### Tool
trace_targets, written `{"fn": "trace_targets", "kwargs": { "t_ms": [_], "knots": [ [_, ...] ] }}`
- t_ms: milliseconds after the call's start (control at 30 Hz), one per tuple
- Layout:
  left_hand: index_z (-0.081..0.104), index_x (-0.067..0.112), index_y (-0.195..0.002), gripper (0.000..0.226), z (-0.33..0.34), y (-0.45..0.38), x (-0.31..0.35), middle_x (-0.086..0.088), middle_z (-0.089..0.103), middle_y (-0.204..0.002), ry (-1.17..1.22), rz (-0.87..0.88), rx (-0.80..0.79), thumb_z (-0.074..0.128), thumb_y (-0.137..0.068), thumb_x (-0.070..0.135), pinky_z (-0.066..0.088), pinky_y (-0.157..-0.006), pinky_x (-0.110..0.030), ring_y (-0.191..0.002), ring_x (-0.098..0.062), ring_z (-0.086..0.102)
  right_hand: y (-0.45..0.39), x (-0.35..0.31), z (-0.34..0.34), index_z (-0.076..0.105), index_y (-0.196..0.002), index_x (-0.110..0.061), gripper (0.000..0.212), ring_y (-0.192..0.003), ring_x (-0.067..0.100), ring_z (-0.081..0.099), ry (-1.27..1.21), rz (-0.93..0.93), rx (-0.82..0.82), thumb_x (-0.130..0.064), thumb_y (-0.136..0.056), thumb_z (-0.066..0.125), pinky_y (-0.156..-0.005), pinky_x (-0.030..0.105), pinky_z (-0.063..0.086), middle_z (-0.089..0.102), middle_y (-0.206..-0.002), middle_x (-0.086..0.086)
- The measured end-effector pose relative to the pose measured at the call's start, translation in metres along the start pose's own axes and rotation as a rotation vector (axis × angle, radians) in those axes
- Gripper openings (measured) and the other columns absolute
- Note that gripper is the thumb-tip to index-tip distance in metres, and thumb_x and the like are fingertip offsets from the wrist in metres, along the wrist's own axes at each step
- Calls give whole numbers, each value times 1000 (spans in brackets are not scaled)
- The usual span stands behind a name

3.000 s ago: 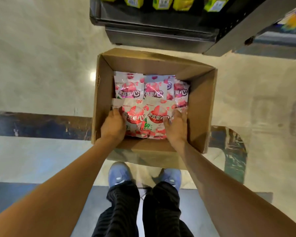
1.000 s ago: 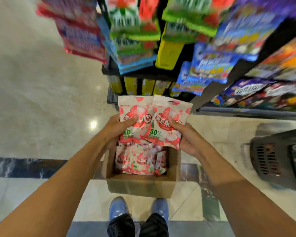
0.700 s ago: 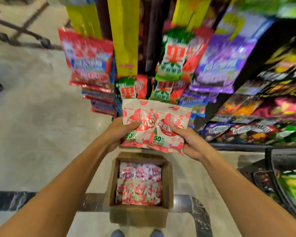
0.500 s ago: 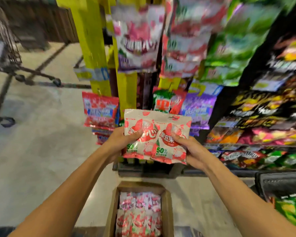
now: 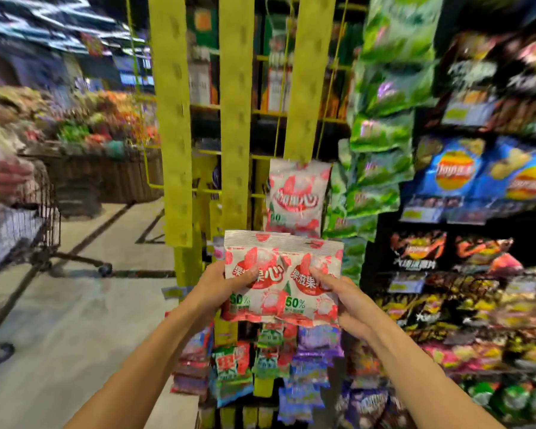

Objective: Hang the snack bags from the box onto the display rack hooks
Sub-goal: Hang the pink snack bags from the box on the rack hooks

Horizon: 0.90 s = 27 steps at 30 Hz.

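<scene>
I hold a stack of pink-and-white snack bags (image 5: 279, 301) upright at chest height in front of the yellow display rack (image 5: 235, 134). My left hand (image 5: 220, 286) grips the stack's left edge, thumb across the front. My right hand (image 5: 344, 301) grips the right edge the same way. One matching pink-and-white bag (image 5: 296, 196) hangs on the rack just above the stack, under the right yellow strip. The cardboard box is out of view below.
Green snack bags (image 5: 381, 134) hang to the right of the rack, with shelves of chip bags (image 5: 483, 178) beyond. More small bags (image 5: 260, 363) hang low on the rack. A wire shopping cart (image 5: 28, 224) stands on the floor at left.
Both hands lifted the stack of bags out of the box and raised it in front of the rack. My view swung up from the box to the rack.
</scene>
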<state>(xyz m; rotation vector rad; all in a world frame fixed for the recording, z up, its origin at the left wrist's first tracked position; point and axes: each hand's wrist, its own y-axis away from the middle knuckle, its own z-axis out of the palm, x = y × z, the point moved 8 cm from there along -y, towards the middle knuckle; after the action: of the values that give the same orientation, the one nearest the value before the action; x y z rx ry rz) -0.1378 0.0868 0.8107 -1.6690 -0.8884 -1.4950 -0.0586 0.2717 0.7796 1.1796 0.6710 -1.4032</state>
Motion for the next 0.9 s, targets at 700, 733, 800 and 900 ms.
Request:
{"fn": "trace_targets", "kwargs": {
  "t_ms": [700, 733, 800, 900],
  "knots": [
    [67, 17, -89, 7, -67, -51, 187, -4, 73, -89, 53, 229, 172, 68, -82, 15, 55, -72, -35, -81, -21, 69, -31, -198, 80, 60, -123, -13, 71, -105, 31, 65, 135, -243, 99, -68, -81, 48, -91, 49, 51, 66, -116, 16],
    [67, 16, -90, 8, -71, -53, 190, -6, 73, -90, 51, 231, 179, 68, -83, 15, 55, -74, -36, -82, -23, 69, -37, -201, 78, 57, -125, -14, 79, -107, 30, 64, 161, -247, 162, -74, -74, 53, -91, 49, 51, 65, -120, 15],
    [67, 14, -93, 10, -79, -56, 196, -7, 73, -91, 46, 238, 189, 68, -83, 14, 55, -75, -37, -83, -23, 69, -61, -202, 64, 50, -130, -15, 107, -110, 29, 62, 176, -240, 268, -86, -51, 60, -90, 51, 51, 60, -128, 12],
    [65, 15, -92, 8, -86, -57, 203, -2, 72, -88, 45, 258, 189, 66, -85, 14, 52, -64, -30, -79, -19, 68, -93, -202, 46, 45, -137, -18, 123, -120, 30, 54, 174, -236, 342, -91, -38, 55, -96, 53, 46, 52, -137, 9]
  ]
}}
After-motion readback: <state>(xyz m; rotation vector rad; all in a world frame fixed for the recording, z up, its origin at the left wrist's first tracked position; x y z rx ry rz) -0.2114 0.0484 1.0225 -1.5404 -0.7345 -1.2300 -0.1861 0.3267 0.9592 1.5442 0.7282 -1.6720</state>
